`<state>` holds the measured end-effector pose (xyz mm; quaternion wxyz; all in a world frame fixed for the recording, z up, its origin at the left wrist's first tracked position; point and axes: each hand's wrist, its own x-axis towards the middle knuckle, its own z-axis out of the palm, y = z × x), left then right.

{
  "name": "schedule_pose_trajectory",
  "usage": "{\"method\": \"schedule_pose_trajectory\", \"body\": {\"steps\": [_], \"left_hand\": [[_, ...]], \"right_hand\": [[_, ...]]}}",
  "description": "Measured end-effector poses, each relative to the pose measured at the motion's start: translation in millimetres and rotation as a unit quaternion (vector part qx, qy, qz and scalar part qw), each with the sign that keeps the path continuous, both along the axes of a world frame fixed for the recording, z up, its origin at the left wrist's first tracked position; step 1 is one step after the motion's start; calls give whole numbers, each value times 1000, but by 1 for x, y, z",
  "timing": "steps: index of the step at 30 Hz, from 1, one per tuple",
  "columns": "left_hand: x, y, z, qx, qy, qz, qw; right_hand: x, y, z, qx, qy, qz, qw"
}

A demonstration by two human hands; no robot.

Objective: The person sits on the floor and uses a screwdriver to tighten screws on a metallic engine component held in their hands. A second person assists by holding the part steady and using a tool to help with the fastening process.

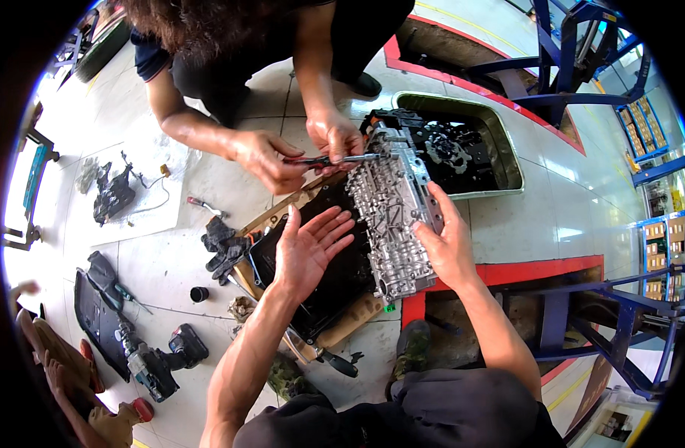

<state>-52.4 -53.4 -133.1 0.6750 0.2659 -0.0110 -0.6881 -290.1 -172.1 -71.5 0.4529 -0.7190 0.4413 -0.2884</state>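
A silvery metal transmission valve body (391, 216), its face full of channels, is tilted up in front of me. My right hand (447, 243) grips its right edge, thumb on the face and fingers behind. On the other side, my left hand (312, 250) is open, palm up, fingers stretched out and apart from the part. Across from me, a co-worker's two hands (271, 158) hold a slim tool with a red and black handle (305, 160). Its metal shaft reaches the valve body's upper end. Below lies a black pan (324, 280) on cardboard.
Behind the valve body stands a metal tray (510, 168) with dark oily parts. On the floor to the left are black gloves (224, 246), a cordless power tool (156, 366) and a black part on a plastic sheet (114, 194). Blue lift frames (555, 321) stand at right.
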Motion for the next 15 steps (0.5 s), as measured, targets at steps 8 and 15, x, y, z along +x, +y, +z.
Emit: {"method": "schedule_pose_trajectory", "body": {"steps": [8, 15], "left_hand": [[-1, 1, -4, 13, -40, -6, 999], [-3, 0, 0, 20, -60, -10, 998]], "right_hand": [[2, 2, 3, -6, 6, -2, 1000], [1, 1, 4, -9, 21, -3, 1000]]}}
